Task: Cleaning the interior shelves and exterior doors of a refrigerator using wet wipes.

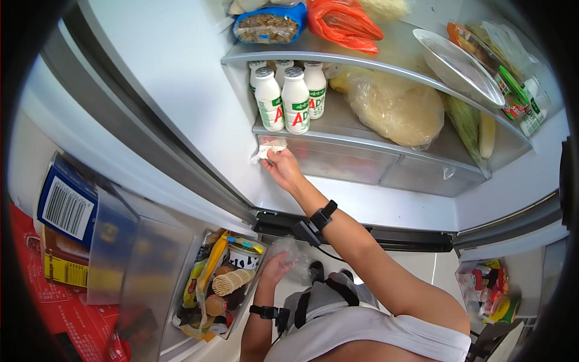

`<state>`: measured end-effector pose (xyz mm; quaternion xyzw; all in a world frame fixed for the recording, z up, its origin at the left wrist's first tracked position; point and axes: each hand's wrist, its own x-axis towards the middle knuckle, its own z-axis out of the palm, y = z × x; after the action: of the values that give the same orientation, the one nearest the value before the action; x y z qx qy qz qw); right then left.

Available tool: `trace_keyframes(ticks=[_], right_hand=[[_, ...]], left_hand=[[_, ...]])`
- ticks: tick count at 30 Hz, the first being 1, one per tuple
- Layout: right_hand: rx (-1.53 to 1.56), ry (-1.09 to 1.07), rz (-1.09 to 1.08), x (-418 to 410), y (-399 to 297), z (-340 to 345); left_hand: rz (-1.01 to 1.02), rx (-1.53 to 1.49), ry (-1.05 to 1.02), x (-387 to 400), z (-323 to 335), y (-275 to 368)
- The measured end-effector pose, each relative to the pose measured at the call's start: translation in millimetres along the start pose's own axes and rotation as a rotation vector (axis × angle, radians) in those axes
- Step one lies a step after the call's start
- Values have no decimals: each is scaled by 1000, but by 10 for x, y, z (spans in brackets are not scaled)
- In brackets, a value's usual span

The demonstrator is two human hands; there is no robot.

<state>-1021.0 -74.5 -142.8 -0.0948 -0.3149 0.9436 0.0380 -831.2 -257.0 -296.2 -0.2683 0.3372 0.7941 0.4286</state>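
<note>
My right hand [282, 168] reaches into the open refrigerator with a crumpled white tissue [270, 152] between its fingers. The tissue touches the left end of a clear drawer front [339, 158], below the lower shelf. Down by the left door, my left hand [275, 268] grips a crumpled clear plastic bag [290, 258]. Just above the right hand, several white milk-drink bottles [296, 102] stand upright on the shelf. Farther right on that shelf lies a large pale item in a plastic bag [393, 106], beside a corn cob in its husk [463, 126].
A red plastic bag [341, 22], a blue food packet [270, 23] and a tilted white plate [459, 68] occupy the upper shelf. The open left door's bin [226, 289] holds packets, a jar and a bamboo roll. Boxes [68, 203] fill another bin. More packets [491, 289] sit in the right door.
</note>
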Motion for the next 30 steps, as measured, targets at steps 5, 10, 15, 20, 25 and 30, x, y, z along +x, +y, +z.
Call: trace_keyframes(ticks=[5, 10, 15, 20, 25, 30], right_hand=[[-430, 131, -36, -684, -158, -580], [-1580, 646, -934, -1449, -1045, -1158], [-1514, 961, -1303, -1385, -1301, -1330], [-1089, 890, -1246, -899, -894, -1007], [-1346, 592, -1229, -349, -253, -581], [-1600, 266, -962, 98, 420, -217]], left_hand=[[13, 25, -39, -22, 106, 17], [32, 50, -47, -17, 28, 9], [46, 59, -46, 32, 54, 35], [55, -6, -74, 44, -42, 10], [59, 45, -1, -127, 91, 14], [26, 14, -62, -17, -17, -10]])
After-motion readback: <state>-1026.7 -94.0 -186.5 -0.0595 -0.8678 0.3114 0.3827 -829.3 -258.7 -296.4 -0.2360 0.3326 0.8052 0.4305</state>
